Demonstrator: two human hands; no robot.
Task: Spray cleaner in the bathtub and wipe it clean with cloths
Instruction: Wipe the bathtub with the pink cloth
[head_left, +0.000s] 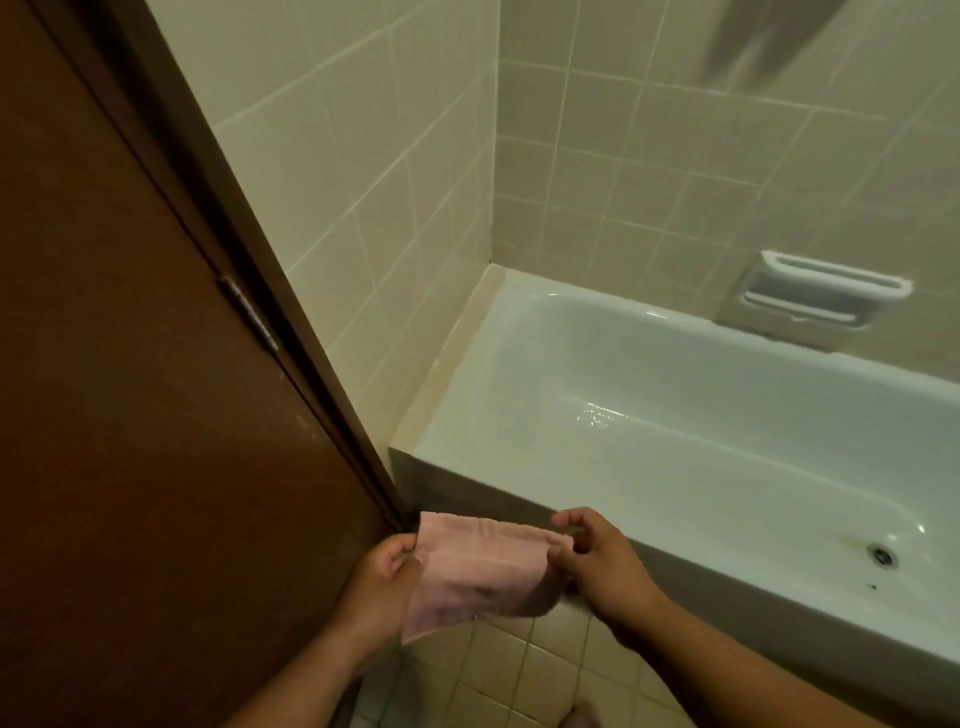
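You have no writing, label, brand or number to read here: none shows on the pink terry cloth (483, 566) near you, the white enamel bathtub (675, 395) on the right, the brown wooden door (130, 415) on the left, or the beige tiled wall (363, 156) at the far side

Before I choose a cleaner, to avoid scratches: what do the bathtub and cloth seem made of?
Bathtub: glossy white enamel or acrylic, given its sharp highlights; I cannot tell which. Cloth: matte pink fabric, probably terry, with a woven band and limp folds.
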